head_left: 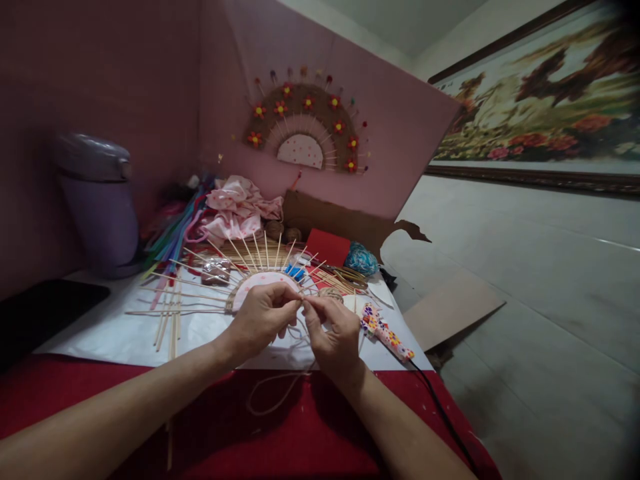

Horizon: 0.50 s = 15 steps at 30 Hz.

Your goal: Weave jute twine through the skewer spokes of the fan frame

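Observation:
My left hand and my right hand meet with thumbs and forefingers pinched together, apparently on a thin strand of twine. From the hands the twine droops in a loose loop over the red cloth. Just behind them lies a half-circle covered in pale pink dotted fabric, with a twine-coloured band along its curved edge. Thin wooden sticks fan out from that edge. My fingers hide its right end, and the exact pinch point is too small to make out.
A flowered glue gun with a black cord lies right. Behind are scissors, blue yarn, pink fabric and pipe cleaners. Loose sticks lie left, near a purple flask. A finished-looking fan hangs behind.

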Tool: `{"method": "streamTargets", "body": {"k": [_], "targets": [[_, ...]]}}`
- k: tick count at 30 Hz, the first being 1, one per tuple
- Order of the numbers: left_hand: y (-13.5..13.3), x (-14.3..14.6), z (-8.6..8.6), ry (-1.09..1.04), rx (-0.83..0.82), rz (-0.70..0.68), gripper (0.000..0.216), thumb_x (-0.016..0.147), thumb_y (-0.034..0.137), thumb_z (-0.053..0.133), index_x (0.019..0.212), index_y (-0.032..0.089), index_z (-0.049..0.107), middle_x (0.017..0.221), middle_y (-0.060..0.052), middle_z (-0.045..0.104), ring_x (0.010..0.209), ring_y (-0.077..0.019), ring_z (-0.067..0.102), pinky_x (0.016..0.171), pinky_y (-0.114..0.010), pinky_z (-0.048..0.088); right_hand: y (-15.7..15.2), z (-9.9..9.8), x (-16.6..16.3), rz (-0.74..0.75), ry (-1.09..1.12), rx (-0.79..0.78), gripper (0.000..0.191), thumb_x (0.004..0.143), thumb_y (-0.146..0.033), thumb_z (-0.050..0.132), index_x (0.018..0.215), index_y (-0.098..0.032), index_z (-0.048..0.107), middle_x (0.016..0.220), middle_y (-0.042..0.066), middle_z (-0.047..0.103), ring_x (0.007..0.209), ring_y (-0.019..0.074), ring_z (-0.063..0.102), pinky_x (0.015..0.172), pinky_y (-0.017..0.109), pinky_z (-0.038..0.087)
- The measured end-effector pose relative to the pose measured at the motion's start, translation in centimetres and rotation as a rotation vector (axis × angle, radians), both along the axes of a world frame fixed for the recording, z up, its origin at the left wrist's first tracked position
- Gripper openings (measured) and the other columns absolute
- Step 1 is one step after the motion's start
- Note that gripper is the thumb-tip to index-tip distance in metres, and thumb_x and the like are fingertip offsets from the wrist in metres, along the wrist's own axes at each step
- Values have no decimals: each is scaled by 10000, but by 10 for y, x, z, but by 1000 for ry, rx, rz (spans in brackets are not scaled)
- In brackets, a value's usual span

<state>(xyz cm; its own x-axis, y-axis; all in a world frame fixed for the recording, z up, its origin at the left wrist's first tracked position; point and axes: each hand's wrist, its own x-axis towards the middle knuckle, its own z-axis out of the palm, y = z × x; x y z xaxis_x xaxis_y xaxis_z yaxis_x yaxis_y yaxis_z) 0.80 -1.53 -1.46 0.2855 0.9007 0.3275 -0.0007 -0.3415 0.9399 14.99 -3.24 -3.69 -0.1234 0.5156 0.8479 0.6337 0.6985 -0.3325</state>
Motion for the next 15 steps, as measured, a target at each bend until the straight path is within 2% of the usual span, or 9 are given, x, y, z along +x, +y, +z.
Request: {"method": "streamTargets", "body": {"k": [6, 12, 15], "targets": [[-1, -1, -2, 13, 41, -28, 115, 722, 199, 544, 663, 112, 590, 475, 44, 524, 333, -42, 445, 317, -144, 343, 1, 1, -3, -10, 29, 23, 91, 798, -108, 563, 812, -153, 641, 695, 21, 669, 613, 120, 605, 613, 230, 461], [-2, 0, -1, -71, -60, -105, 132, 710, 243, 564, 661, 120, 574, 460, 38, 541, 315, -55, 453, 305, -157, 331, 3, -2, -2, -81, 43, -14, 88, 799, -139, 535, 782, -158, 619, 648, 15, 648, 577, 133, 596, 597, 252, 463], [-1, 0, 1, -99, -105, -112, 155, 702, 273, 591, 666, 124, 565, 461, 29, 559, 310, -65, 456, 298, -169, 339, 2, -1, 0, -61, 53, -50, 95, 822, -167, 525, 805, -167, 619, 678, 21, 656, 600, 138, 601, 605, 257, 467]]}}
